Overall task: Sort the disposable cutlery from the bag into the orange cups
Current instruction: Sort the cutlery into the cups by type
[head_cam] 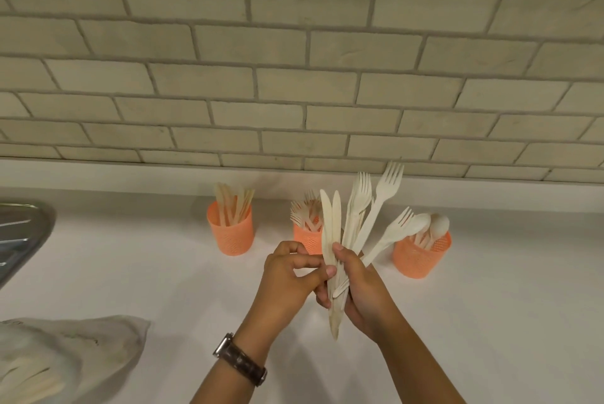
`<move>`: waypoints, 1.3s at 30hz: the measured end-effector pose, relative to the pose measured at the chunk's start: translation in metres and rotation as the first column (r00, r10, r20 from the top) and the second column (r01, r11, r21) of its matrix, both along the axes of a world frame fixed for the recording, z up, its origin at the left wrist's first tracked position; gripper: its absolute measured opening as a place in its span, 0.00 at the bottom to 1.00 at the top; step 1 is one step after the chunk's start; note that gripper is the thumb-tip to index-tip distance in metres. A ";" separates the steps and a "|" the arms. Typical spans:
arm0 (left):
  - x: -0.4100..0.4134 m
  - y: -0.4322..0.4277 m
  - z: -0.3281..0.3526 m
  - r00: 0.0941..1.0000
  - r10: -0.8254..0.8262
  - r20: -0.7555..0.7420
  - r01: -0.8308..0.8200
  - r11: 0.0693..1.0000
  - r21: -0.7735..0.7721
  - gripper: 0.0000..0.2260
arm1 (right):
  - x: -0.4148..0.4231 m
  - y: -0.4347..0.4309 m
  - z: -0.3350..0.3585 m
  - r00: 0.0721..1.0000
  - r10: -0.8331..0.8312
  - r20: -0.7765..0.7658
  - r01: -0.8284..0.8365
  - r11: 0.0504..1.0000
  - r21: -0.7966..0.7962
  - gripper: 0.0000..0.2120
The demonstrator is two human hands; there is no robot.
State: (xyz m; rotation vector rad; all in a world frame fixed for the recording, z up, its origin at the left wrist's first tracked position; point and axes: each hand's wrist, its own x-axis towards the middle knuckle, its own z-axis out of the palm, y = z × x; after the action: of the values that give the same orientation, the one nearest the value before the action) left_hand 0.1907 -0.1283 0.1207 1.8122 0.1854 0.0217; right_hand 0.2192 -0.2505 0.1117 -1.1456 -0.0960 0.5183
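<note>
So the right hand (361,286) is wrapped around a mixed bunch of cutlery (346,240), forks and knives fanned out above the white table (163,279), and the left hand (287,273) has its fingers (330,270) pinched on the knives (330,223) at the left edge of the bunch, looks like it's about to peel them off.

Biggest risk imo: the bunch is loose and splayed. Tug the knives and a fork (382,197) could slide out with them, or the whole fan slips and scatters on the table. They're light and smooth-looking, so I'd guess the hold isn't great.

The three orange cups stand in a row behind the hands: knife cup (230,233) on the left, fork cup (307,241) half hidden behind the bunch, spoon cup (421,256) on the right. They look light too, so dropping stuff in at an angle could tip one.

The bag (81,354) lies bottom left with more cutlery showing through it, so there's plenty left to sort. There's also a metal sink (23,240) edge at far left, well clear of everything.
</note>
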 end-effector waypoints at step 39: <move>0.074 0.133 -0.053 0.770 0.592 0.236 -0.633 0.667 0.392 0.13 | 0.022 0.009 -0.024 0.996 -0.084 0.032 0.089 0.962 -0.259 0.11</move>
State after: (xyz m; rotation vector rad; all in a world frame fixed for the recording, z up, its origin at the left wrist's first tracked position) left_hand 0.2650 0.0052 0.0674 2.1243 0.7878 0.6846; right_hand 0.2417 -0.2419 0.0880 -1.4064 0.0050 0.4497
